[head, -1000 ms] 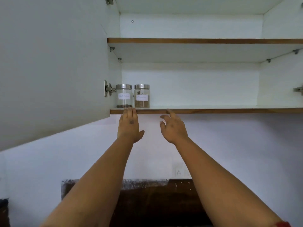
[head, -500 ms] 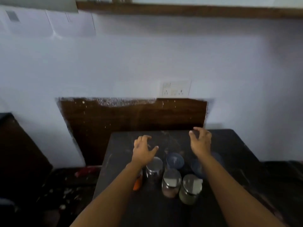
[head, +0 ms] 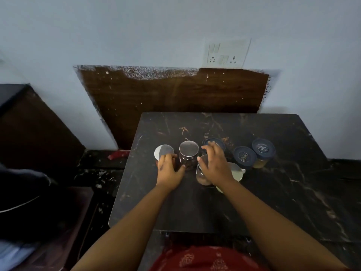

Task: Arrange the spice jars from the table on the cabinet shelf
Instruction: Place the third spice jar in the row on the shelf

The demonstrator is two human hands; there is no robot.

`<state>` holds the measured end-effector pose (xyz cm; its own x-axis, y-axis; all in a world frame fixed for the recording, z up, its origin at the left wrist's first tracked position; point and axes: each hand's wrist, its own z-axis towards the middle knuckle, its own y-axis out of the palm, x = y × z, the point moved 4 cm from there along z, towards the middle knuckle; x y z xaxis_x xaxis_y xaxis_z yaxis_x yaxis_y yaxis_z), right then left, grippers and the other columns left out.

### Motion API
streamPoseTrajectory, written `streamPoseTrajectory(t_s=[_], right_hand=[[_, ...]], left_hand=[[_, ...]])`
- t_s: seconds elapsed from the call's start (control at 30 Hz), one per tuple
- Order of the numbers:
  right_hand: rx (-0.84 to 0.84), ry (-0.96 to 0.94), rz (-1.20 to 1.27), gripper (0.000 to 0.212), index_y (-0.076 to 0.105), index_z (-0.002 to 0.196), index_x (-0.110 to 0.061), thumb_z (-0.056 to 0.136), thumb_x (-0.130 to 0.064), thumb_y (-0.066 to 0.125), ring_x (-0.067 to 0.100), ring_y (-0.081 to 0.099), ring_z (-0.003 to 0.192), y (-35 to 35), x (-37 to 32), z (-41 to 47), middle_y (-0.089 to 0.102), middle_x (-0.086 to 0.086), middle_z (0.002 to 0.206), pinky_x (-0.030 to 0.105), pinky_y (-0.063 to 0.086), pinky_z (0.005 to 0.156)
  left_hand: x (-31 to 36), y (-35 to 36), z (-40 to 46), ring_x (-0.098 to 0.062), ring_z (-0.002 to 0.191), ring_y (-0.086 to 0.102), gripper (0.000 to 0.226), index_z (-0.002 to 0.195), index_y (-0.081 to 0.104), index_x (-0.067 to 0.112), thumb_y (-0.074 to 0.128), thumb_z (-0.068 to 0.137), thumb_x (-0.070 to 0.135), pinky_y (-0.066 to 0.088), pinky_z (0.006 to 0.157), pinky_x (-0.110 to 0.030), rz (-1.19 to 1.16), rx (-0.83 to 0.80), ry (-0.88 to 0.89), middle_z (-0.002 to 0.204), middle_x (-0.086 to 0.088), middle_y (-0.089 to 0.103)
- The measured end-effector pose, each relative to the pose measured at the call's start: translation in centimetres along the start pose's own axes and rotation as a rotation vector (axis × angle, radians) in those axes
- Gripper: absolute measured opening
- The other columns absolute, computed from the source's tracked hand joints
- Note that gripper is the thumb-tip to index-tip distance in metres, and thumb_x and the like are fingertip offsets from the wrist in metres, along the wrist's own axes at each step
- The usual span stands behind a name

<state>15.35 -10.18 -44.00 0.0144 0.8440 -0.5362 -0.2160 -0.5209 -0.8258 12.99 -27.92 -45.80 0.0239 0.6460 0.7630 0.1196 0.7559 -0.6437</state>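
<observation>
Wall (head: pixel 156 26): pale, with a dark wood panel (head: pixel 175 94) behind the tabletop and a switch-and-socket plate (head: pixel 226 53) above the panel's right end.
Tabletop (head: pixel 273 192): black marble pattern, carrying every jar in view.
Spice jars: seven on the tabletop, clustered toward its far left and centre; cabinet shelf out of frame.
Steel-lidded jars: far-left jar (head: pixel 163 151); dark-filled jar (head: pixel 188 155) just right of it; third jar (head: pixel 202 173) and fourth jar (head: pixel 235 172) nearer the person.
Blue-lidded jars: one (head: pixel 220 143) behind the right hand; second (head: pixel 244 157) and third (head: pixel 263 152) side by side at right.
Left hand (head: pixel 169 169): fingers curled about the far-left jar's near side; firm grip cannot be confirmed.
Right hand (head: pixel 214 165): spread, fingers loose, lying over the third steel-lidded jar, not clenched.
</observation>
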Motion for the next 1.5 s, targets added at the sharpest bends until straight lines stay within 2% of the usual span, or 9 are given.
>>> streamPoseTrajectory(t_s=[0.2, 0.4, 0.57, 0.8, 0.93, 1.07, 1.27, 1.4, 1.5], right_hand=[[-0.102, -0.019, -0.085, 0.064, 0.036, 0.145, -0.014, 0.091, -0.035, 0.062, 0.029, 0.021, 0.146, 1.3, -2.3, 3.3, 0.027, 0.012, 0.156, 0.042, 0.026, 0.118], [-0.455, 0.049, -0.233, 0.104, 0.016, 0.153, -0.027, 0.073, -0.025, 0.083, 0.032, 0.001, 0.15, 4.7, -3.5, 6.2, 0.006, 0.011, 0.162, 0.046, 0.016, 0.12], [-0.364, 0.049, -0.306, 0.082, 0.03, 0.148, -0.027, 0.08, -0.032, 0.075, 0.032, 0.031, 0.138, 6.0, -3.2, 6.8, 0.033, 0.012, 0.148, 0.042, 0.029, 0.115], [-0.155, 0.204, -0.034, 0.062, 0.05, 0.116, -0.028, 0.066, -0.052, 0.078, 0.025, 0.042, 0.114, 3.3, -3.7, 7.8, 0.043, 0.008, 0.119, 0.036, 0.045, 0.089], [-0.016, 0.38, 0.231, 0.045, 0.056, 0.087, -0.024, 0.063, -0.059, 0.07, 0.017, 0.053, 0.091, -0.9, -6.4, 9.1, 0.056, 0.002, 0.102, 0.03, 0.043, 0.07], [-0.054, 0.421, 0.266, 0.052, 0.062, 0.094, -0.02, 0.068, -0.064, 0.069, 0.018, 0.056, 0.092, -3.7, -8.1, 10.4, 0.055, 0.0, 0.105, 0.032, 0.046, 0.073], [-0.27, 0.451, 1.114, 0.042, 0.064, 0.117, -0.011, 0.092, -0.044, 0.058, 0.022, 0.064, 0.095, -6.2, -7.8, 9.8, 0.068, 0.007, 0.103, 0.036, 0.048, 0.086], [-0.311, 0.441, 1.137, 0.049, 0.063, 0.124, -0.011, 0.088, -0.046, 0.063, 0.027, 0.068, 0.101, -5.2, -6.9, 9.4, 0.07, 0.013, 0.115, 0.041, 0.05, 0.094], [-0.233, 0.488, 1.066, 0.057, 0.063, 0.124, -0.015, 0.084, -0.055, 0.063, 0.027, 0.069, 0.103, -4.6, -6.9, 9.5, 0.072, 0.011, 0.112, 0.041, 0.053, 0.093]], left_hand=[[-2.4, -1.5, -0.9, -0.019, 0.124, 0.044, 0.043, 0.126, 0.046, 0.017, 0.065, 0.089, 0.026, 0.036, 0.095, -0.026, 0.011, 0.018, -0.039, 0.132, -0.003, 0.046], [-2.2, -3.4, 0.7, -0.02, 0.124, 0.044, 0.044, 0.126, 0.05, 0.012, 0.067, 0.087, 0.024, 0.039, 0.097, -0.027, 0.015, 0.056, 0.02, 0.129, -0.004, 0.05], [-2.7, -4.5, 2.3, -0.017, 0.126, 0.041, 0.046, 0.127, 0.05, 0.015, 0.068, 0.086, 0.026, 0.037, 0.093, -0.024, 0.103, 0.024, 0.087, 0.131, -0.001, 0.048], [-1.8, -4.4, 3.7, -0.019, 0.125, 0.041, 0.05, 0.127, 0.047, 0.016, 0.069, 0.084, 0.028, 0.041, 0.097, -0.028, 0.029, -0.037, 0.159, 0.131, -0.001, 0.045], [0.9, -3.5, 4.4, -0.012, 0.126, 0.033, 0.092, 0.14, 0.03, 0.023, 0.081, 0.067, 0.047, 0.034, 0.102, -0.031, -0.012, -0.158, 0.218, 0.139, 0.003, 0.034], [3.8, -3.8, 5.6, -0.012, 0.113, 0.053, 0.092, 0.129, 0.034, 0.027, 0.09, 0.057, 0.041, 0.049, 0.088, -0.03, -0.249, -0.188, 0.179, 0.128, 0.003, 0.053], [6.8, -4.1, 6.4, -0.028, 0.11, 0.061, 0.068, 0.129, 0.049, 0.018, 0.071, 0.068, 0.039, 0.055, 0.082, -0.039, -1.137, -0.611, -0.232, 0.122, -0.013, 0.062], [8.2, -3.9, 7.0, -0.032, 0.12, 0.055, 0.072, 0.133, 0.054, 0.019, 0.062, 0.069, 0.052, 0.05, 0.091, -0.043, -1.078, -0.706, -0.186, 0.131, -0.014, 0.058], [9.1, -3.2, 7.6, -0.024, 0.111, 0.062, 0.086, 0.13, 0.045, 0.018, 0.067, 0.066, 0.072, 0.053, 0.091, -0.041, -0.881, -0.482, -0.209, 0.124, -0.009, 0.061]])
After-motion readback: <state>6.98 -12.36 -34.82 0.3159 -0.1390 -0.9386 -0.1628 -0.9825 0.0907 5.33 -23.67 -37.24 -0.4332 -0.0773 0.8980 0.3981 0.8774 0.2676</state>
